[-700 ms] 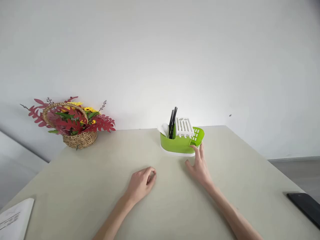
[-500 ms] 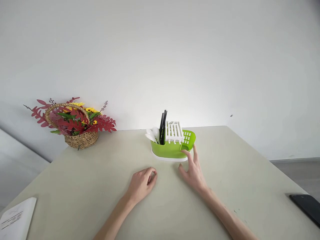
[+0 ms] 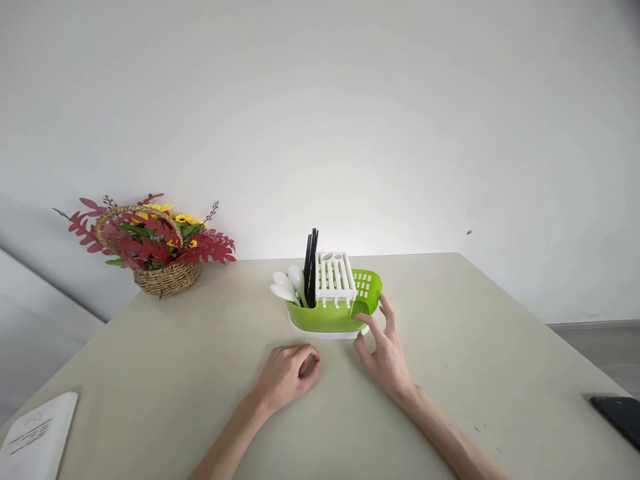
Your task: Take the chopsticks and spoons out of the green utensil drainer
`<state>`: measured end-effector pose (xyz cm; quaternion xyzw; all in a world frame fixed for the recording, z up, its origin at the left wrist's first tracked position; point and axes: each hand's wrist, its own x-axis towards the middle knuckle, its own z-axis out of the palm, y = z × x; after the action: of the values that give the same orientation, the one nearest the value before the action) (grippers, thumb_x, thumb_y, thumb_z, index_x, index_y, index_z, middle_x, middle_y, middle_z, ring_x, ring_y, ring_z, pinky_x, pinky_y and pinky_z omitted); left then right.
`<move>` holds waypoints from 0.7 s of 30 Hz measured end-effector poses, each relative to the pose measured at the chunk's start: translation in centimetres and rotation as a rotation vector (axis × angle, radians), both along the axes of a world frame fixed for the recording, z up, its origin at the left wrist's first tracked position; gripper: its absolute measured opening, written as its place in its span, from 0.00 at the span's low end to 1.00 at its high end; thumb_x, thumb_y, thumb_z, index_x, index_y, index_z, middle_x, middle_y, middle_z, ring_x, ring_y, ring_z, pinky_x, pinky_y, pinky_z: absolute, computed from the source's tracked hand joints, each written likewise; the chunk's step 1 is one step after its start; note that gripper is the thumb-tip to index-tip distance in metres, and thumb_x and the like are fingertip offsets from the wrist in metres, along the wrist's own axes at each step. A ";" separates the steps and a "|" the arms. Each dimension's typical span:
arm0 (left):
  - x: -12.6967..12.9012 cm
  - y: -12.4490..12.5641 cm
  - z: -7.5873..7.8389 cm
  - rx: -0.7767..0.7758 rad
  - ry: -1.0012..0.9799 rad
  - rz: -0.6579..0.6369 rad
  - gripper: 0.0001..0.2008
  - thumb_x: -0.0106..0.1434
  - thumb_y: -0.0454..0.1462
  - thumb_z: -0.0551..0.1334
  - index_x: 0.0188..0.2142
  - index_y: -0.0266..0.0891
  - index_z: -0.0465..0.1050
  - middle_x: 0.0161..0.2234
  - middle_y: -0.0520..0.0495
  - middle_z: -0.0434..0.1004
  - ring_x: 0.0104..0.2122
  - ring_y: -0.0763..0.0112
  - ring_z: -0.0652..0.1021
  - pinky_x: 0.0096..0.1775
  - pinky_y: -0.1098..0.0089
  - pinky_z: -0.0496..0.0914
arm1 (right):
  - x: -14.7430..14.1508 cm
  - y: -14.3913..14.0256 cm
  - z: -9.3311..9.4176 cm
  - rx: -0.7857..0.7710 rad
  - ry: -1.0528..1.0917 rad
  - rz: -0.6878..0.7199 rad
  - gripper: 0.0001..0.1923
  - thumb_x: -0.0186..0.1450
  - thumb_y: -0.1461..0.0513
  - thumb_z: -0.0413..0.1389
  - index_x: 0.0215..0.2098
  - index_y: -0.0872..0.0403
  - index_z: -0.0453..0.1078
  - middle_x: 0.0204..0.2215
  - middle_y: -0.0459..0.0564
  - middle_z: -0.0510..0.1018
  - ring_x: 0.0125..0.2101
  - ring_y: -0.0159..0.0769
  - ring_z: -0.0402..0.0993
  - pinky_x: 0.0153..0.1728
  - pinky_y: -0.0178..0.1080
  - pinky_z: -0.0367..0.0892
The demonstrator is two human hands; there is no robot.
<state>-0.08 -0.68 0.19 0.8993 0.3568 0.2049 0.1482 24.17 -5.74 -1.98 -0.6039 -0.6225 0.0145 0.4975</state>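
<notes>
Touching green caddy (image 3: 333,313) — right hand (image 3: 383,350), fingertips apparently grazing end.

Bright, even, soft light gives only faint shadows under the hands, no glare, sharp focus at centre, and wide-angle bending toward three and nine o'clock edges.

I see my right hand (image 3: 384,353) touching the right end of the green cutlery drainer (image 3: 331,312), fingers spread; my left hand (image 3: 289,373) rests loosely curled just beside it.
</notes>
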 end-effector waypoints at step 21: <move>0.2 -0.8 0.1 0.234 -0.085 -0.107 0.18 0.73 0.37 0.56 0.24 0.43 0.68 0.17 0.57 0.67 0.17 0.76 0.65 0.26 0.69 0.61 | 4.3 2.6 -2.9 -0.097 0.503 -0.192 0.09 0.63 0.59 0.53 0.42 0.49 0.63 0.43 0.52 0.74 0.42 0.44 0.75 0.39 0.44 0.72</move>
<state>0.08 -1.51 0.25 0.9187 0.2756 0.2747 0.0680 28.48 -3.13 -4.91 -0.6606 -0.4181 0.1465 0.6061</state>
